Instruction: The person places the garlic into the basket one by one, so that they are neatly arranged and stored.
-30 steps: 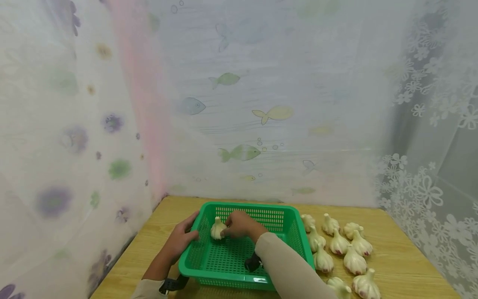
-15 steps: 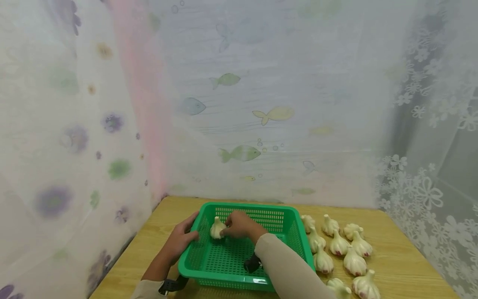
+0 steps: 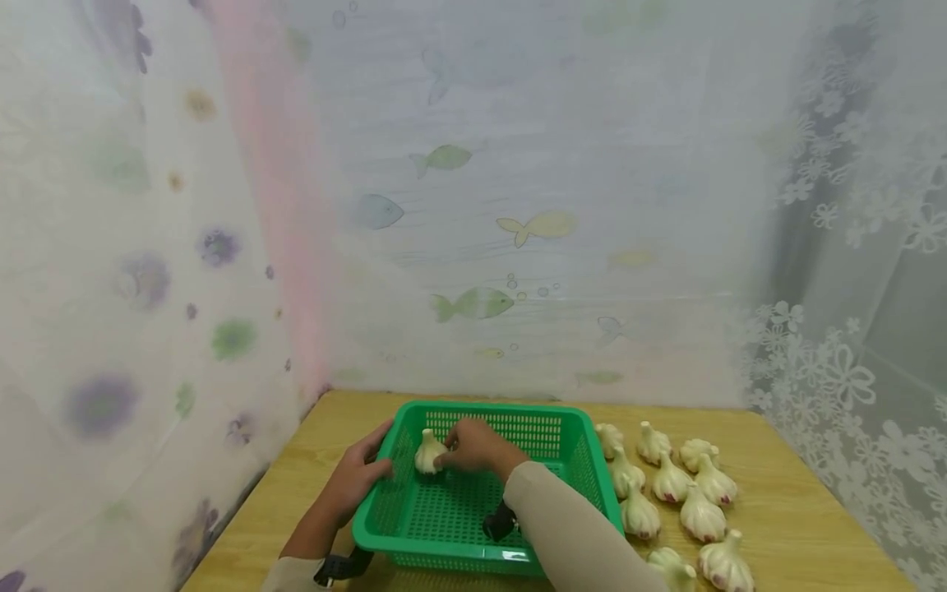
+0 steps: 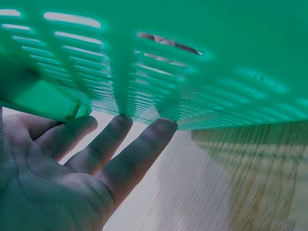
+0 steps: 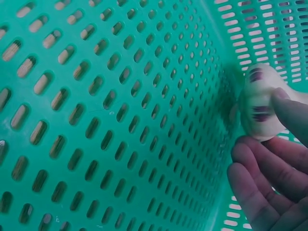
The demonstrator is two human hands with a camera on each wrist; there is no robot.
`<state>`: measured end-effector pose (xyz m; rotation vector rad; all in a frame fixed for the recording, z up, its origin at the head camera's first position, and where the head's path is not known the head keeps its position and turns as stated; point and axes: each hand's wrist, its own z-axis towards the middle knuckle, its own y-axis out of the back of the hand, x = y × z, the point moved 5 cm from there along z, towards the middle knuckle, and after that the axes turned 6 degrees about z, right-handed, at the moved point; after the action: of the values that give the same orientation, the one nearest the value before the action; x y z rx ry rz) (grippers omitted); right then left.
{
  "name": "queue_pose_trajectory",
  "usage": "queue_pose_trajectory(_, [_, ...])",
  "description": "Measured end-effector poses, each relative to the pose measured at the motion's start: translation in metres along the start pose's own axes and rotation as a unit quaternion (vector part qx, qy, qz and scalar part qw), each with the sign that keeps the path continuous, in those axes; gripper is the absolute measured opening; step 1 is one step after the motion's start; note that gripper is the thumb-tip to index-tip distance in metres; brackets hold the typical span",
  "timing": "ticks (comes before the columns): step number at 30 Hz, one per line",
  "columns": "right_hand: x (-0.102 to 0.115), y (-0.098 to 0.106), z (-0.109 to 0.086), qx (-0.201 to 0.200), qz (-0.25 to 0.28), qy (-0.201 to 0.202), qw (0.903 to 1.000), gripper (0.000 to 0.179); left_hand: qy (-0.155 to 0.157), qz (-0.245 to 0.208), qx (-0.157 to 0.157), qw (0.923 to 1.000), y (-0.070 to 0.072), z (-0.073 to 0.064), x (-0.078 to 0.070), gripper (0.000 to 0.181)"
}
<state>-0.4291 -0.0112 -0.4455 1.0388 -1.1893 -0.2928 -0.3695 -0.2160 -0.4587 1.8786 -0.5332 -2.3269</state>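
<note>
So the right hand (image 3: 475,446) has a garlic bulb (image 3: 428,454) pinched between thumb and fingers, down inside the green basket (image 3: 444,544), near the far left corner. The bulb is upright with its neck pointing up, and the right wrist cam shows purple streaks on its skin with the thumb pressed right against it. Can't really tell if its base is touching the basket floor or just above it, the angle isn't great.

Left hand (image 3: 355,478) has the basket's left side: thumb over the rim, the other fingers pretty straight along the outside of the slotted wall, so the gap is just wide enough for the wall between them.

Basket's sitting on a wood-grain table (image 3: 802,510). Just beside its right side there's a loose bunch of garlic bulbs (image 3: 703,516), ten that I count, some touching each other, a couple down by the bottom edge of the head view. Behind it all hangs a pale sheet (image 3: 666,329) with fish printed on it
</note>
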Motion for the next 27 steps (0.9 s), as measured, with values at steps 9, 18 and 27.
queue_pose_trajectory(9, [-0.004, 0.000, -0.001, -0.001, 0.002, -0.001, 1.0000, 0.031, 0.002, 0.024, 0.005, 0.9997, -0.002, 0.001, 0.000, 0.085])
queue_pose_trajectory(18, [0.002, 0.010, 0.008, 0.006, -0.021, 0.000, 0.9998, 0.040, -0.001, 0.033, 0.015, 0.9994, 0.004, 0.008, -0.006, 0.084])
queue_pose_trajectory(27, [0.003, 0.008, 0.003, 0.025, -0.032, 0.000, 0.9992, 0.044, 0.003, 0.035, 0.021, 0.9992, 0.002, 0.002, -0.004, 0.083])
